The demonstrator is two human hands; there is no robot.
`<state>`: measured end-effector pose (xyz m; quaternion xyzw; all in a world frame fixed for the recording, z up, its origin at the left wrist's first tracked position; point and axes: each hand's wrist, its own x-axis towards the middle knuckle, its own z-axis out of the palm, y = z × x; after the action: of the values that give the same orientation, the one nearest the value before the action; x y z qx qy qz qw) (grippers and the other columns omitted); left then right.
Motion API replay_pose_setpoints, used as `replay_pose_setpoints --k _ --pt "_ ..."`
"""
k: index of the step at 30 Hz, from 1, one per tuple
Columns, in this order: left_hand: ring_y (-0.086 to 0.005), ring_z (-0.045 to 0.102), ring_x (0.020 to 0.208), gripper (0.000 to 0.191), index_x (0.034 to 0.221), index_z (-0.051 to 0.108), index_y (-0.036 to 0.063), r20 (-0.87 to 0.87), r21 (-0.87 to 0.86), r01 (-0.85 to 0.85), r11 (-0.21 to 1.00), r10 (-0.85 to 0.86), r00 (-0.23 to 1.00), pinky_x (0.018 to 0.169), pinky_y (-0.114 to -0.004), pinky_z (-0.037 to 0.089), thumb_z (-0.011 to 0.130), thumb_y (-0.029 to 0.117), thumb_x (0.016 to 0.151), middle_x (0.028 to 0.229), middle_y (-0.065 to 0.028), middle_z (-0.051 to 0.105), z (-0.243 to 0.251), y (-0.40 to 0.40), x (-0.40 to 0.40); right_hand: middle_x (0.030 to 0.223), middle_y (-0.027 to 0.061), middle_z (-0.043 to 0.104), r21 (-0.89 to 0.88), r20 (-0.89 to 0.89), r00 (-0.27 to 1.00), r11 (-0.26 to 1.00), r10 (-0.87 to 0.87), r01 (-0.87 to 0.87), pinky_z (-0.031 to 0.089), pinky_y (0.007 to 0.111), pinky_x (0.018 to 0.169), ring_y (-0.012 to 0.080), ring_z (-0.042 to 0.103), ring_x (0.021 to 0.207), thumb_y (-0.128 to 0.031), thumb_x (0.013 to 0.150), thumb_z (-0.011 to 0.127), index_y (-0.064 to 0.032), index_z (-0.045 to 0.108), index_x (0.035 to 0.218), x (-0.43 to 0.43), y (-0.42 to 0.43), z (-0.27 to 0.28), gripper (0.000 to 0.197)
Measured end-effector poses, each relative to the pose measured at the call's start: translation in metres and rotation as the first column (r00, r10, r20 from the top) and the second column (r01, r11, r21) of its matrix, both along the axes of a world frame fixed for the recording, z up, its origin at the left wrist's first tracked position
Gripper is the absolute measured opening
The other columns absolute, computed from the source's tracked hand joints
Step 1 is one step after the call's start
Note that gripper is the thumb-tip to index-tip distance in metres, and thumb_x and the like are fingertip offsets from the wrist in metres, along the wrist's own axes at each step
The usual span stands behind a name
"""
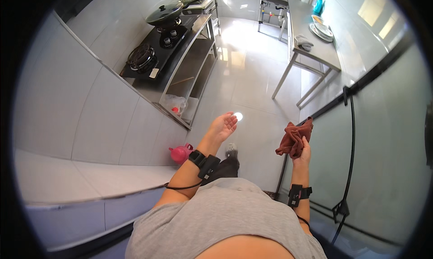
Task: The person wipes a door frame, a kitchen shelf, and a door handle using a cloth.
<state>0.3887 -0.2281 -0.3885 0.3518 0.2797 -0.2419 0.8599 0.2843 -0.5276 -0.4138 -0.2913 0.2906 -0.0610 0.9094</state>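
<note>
A bunched reddish-brown cloth (293, 140) is gripped in my right hand (305, 152), thumb on top, beside the frosted glass door panel at my right. My left hand (224, 126) hangs in the air over the tiled floor, palm turned up and fingers loosely curled, with nothing in it. Each forearm carries a strapped black device with a cable. Below my left forearm, a pink plastic watering can or kettle (181, 153) stands on the floor against the tiled wall, partly hidden by the arm.
Ahead on the left, a steel stand with shelves holds a black gas stove (165, 42) and a lidded wok (165, 13). A steel table (304, 25) on the right bears a grey cloth (303, 42), plates (321, 32) and a blue bottle (318, 4). Glossy floor (248, 79) runs between them.
</note>
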Motion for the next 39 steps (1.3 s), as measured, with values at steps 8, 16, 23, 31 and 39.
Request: replay_pose_setpoints --k 8,16,23,31,39 --pt "-0.014 0.052 0.082 0.017 0.098 0.054 0.0056 -0.02 -0.017 -0.053 0.998 0.053 0.998 0.071 -0.028 0.044 0.048 0.011 0.083 0.089 -0.0048 0.053 -0.013 -0.006 0.13 0.097 0.0126 0.057 0.035 0.034 0.997 0.997 0.071 -0.072 0.052 0.023 0.06 0.0175 0.06 0.077 -0.018 0.085 0.049 0.0019 0.046 0.107 0.166 -0.006 0.015 0.03" --pt "-0.015 0.053 0.082 0.017 0.098 0.054 0.005 -0.129 0.0 -0.167 0.986 0.166 0.978 0.071 -0.028 0.043 0.049 0.012 0.083 0.09 -0.0064 0.052 -0.024 0.0 0.211 0.085 0.0096 0.06 0.051 -0.017 0.976 0.975 0.215 -0.214 0.05 0.018 0.05 0.0125 0.058 0.06 -0.02 0.086 0.048 0.001 0.049 0.103 0.286 0.002 0.016 0.027" --pt "-0.0174 0.052 0.08 0.019 0.1 0.049 0.0036 -0.169 -0.053 -0.362 0.931 0.348 0.922 0.068 -0.029 0.043 0.049 0.01 0.082 0.09 -0.0091 0.05 -0.046 -0.011 0.282 0.097 0.0131 0.056 0.082 0.055 0.897 0.893 0.438 -0.442 0.052 0.023 0.062 0.0178 0.06 0.078 -0.015 0.085 0.048 0.0018 0.043 0.111 0.405 -0.027 -0.003 0.031" --pt "-0.0185 0.053 0.079 0.019 0.099 0.049 0.0031 -0.188 -0.07 -0.568 0.82 0.549 0.815 0.068 -0.03 0.044 0.05 0.009 0.081 0.089 -0.0102 0.051 -0.049 -0.012 0.351 0.097 0.0144 0.057 -0.182 0.021 0.833 0.821 0.553 -0.541 0.05 0.027 0.068 0.0187 0.059 0.079 -0.014 0.085 0.046 0.0038 0.042 0.112 0.544 -0.017 0.023 0.032" --pt "-0.019 0.053 0.086 0.017 0.097 0.05 0.0035 -0.284 -0.023 -0.802 0.597 0.765 0.578 0.069 -0.031 0.043 0.051 0.009 0.08 0.095 -0.0107 0.05 -0.062 0.052 0.363 0.103 0.0148 0.053 -0.365 -0.047 0.635 0.579 0.771 -0.729 0.046 0.031 0.076 0.021 0.055 0.089 -0.003 0.079 0.051 0.0035 0.044 0.113 0.636 0.081 0.031 0.035"
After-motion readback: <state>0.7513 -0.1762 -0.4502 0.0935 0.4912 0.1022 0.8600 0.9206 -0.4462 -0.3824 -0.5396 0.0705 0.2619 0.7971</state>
